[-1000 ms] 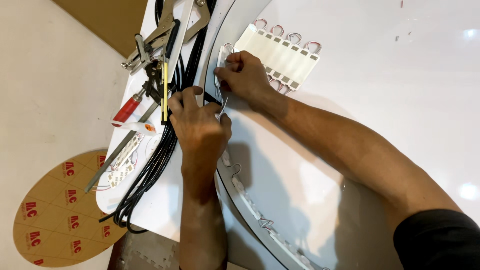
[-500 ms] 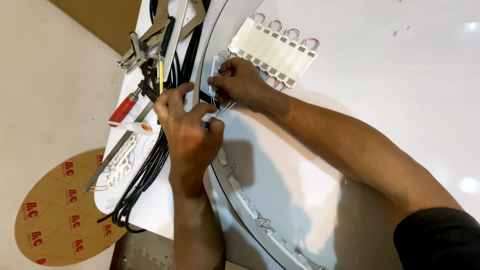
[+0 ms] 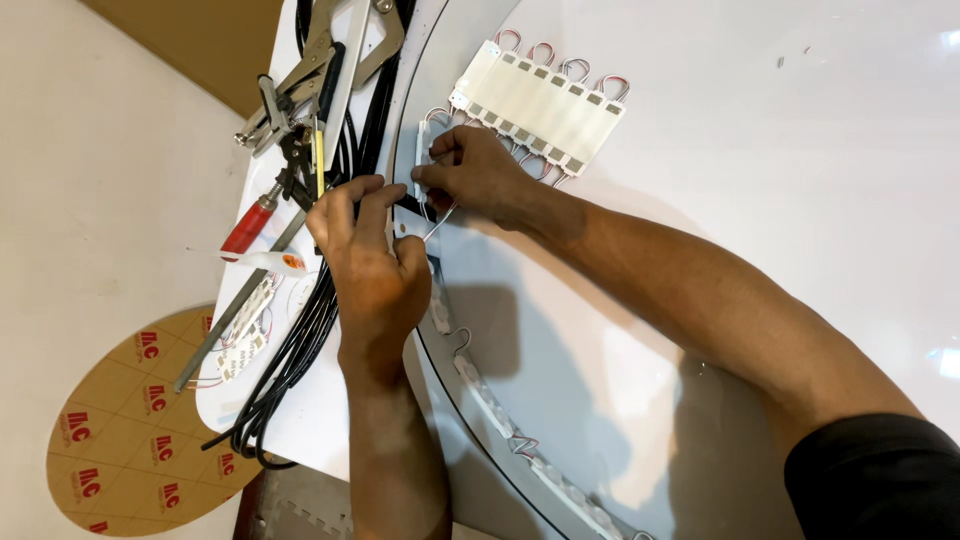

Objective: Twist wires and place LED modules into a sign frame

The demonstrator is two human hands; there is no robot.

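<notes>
My left hand (image 3: 372,270) rests on the curved rim (image 3: 440,375) of a large white round panel (image 3: 720,150), with finger and thumb pinched on a small white light module on that rim. My right hand (image 3: 470,172) reaches in from the right and grips the neighbouring white module (image 3: 421,150) of the same wired chain. A thin wire loop (image 3: 437,222) hangs between the two hands. More modules (image 3: 490,405) sit stuck along the rim below my left wrist. A stack of white modules (image 3: 540,105) with red and white wire loops lies on the panel just above my right hand.
Left of the rim lie a bundle of black cable (image 3: 300,350), locking pliers (image 3: 300,75), a red-handled screwdriver (image 3: 250,228), a metal rod (image 3: 225,325) and a loose strip of modules (image 3: 245,335). A brown cardboard disc (image 3: 120,420) lies on the pale floor at lower left.
Both hands have shifted slightly upward along the rim. My left hand's fingers went from spread over the cables to pinched at the module beside my right hand.
</notes>
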